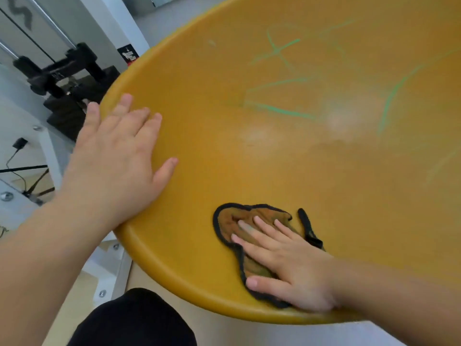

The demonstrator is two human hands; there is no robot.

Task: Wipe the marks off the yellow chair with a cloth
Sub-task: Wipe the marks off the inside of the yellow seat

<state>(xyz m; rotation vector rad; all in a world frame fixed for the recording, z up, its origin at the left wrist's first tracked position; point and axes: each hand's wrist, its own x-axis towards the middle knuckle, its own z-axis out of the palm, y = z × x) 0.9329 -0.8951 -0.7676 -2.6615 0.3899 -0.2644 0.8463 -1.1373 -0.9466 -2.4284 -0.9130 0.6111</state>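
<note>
Smearing threatens: flat right hand (284,265) presses cloth (239,221) far from green marks (287,111); flat left hand (117,156) steadies yellow chair (324,183).

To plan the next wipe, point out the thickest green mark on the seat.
The level stroke mid-seat, beyond the cloth: broad and solid green, where the others are thin or faded.
</note>
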